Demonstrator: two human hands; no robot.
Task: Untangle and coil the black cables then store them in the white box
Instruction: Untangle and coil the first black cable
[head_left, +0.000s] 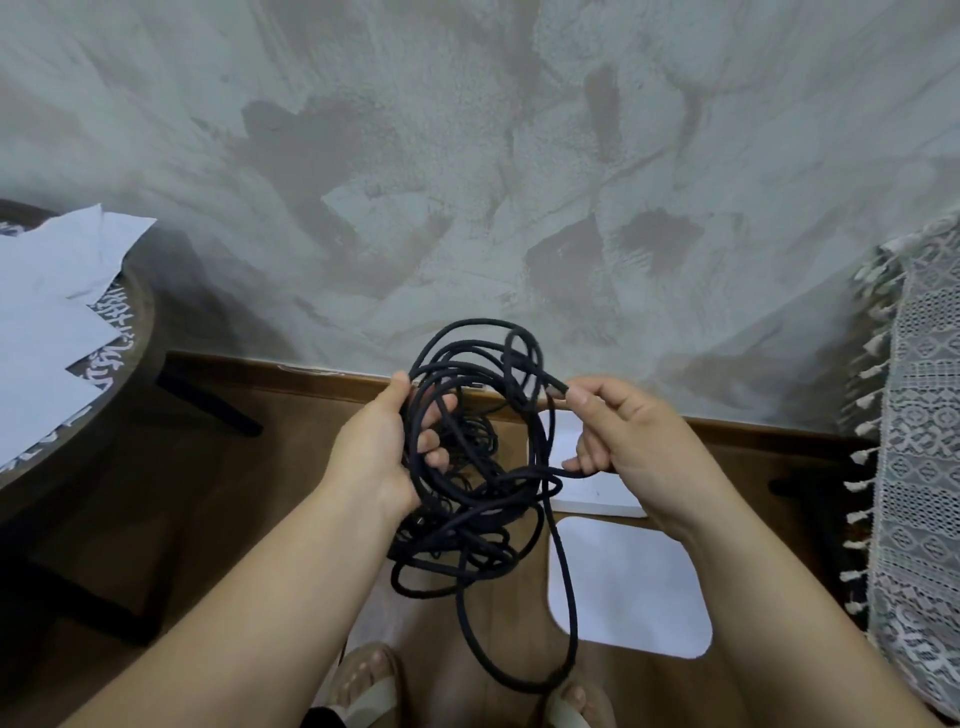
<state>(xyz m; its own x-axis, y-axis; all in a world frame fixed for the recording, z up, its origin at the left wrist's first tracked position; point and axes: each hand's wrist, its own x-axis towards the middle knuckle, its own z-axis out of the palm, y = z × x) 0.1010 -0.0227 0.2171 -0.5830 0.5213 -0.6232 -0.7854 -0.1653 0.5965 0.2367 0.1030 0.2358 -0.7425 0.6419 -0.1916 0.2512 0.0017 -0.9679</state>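
Note:
A tangle of black cables (470, 519) hangs in front of me at centre frame, with loops rising above my hands and one long strand drooping down toward my feet. My left hand (382, 452) grips a bundle of the loops, fingers curled through them. My right hand (628, 441) pinches one strand near its end between thumb and forefinger, and its lower fingers curl round another strand. The white box (597, 501) lies on the wooden floor behind the cables, partly hidden by my right hand. Its white lid (631, 587) lies flat on the floor nearer to me.
A round dark table (78, 364) with white papers (47, 312) stands at the left. A lace cloth with tassels (914, 467) hangs at the right. A grey plastered wall with a wooden skirting board (291, 374) is ahead. My sandalled feet (363, 686) are at the bottom.

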